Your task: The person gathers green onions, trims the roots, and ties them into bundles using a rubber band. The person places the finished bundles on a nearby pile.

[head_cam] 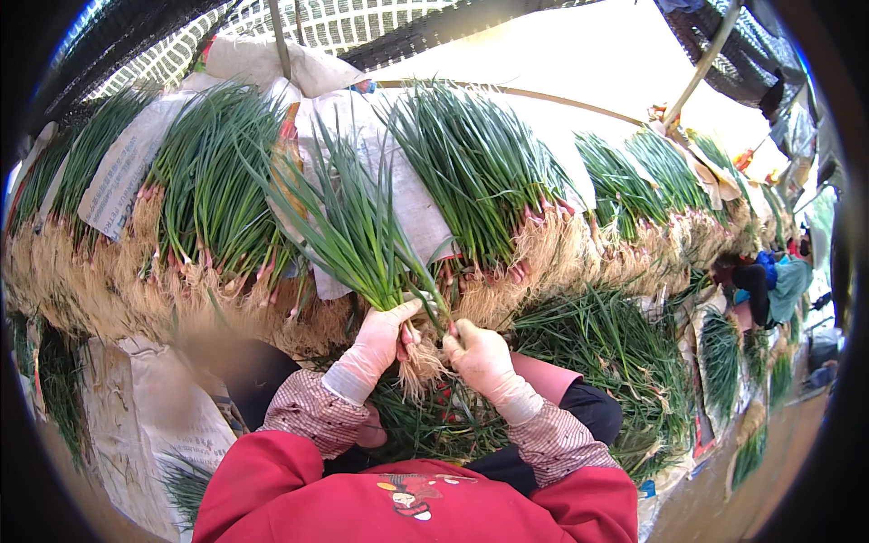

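My left hand [379, 337], in a pale thin glove, is closed around a bunch of green onions [370, 271]. Their long leaves point up and away, and the reddish bulbs with pale roots [419, 363] hang below the fist. In my gloved right hand [481, 353], thumb and fingers pinch the base of a single green onion stalk [429, 285]. That stalk leans up against the held bunch. Just beyond both hands lies a thick pile of green onions [475, 176], roots towards me. Parts of the fingers are hidden by stalks and roots.
Another green onion pile [217, 176] lies left of the hands on white woven sacks [139, 159]. Loose leaves [611, 360] cover the ground at right and between my legs. A wooden pole [706, 61] props a shade net. Another person [767, 285] sits at far right.
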Motion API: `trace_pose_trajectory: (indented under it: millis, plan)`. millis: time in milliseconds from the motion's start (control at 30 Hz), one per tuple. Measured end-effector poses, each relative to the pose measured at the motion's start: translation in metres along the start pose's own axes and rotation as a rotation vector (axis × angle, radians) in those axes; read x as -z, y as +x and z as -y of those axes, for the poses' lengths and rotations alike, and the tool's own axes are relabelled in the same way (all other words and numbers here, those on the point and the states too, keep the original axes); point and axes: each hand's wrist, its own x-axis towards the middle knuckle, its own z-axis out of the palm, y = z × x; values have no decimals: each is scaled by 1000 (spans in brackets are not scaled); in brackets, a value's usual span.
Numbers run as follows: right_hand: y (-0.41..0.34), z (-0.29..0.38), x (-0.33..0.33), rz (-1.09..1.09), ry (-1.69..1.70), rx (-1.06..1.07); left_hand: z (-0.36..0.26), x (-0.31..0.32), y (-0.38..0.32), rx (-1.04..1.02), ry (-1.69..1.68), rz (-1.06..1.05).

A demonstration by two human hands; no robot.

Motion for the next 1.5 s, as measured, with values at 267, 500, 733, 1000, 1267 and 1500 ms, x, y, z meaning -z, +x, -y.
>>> trace_pose_trajectory:
  millis: [267,500,733,1000,1267,1500]
  plan:
    - [-11,22,-41,18,-104,58,20,13,-32,-94,152,-41]
    - [15,1,-6,475,769,-197,15,24,-48,-6,113,45]
    - [12,22,-74,-121,1633,-475,26,34,-43,-3,-1,-159]
    - [18,-20,11,-109,1068,-238,30,54,-49,39,-46,-19]
    - [34,32,-70,62,-196,354,37,47,-51,9,154,-115]
    - [34,16,-43,152,946,-103,33,43,-53,24,164,-79]
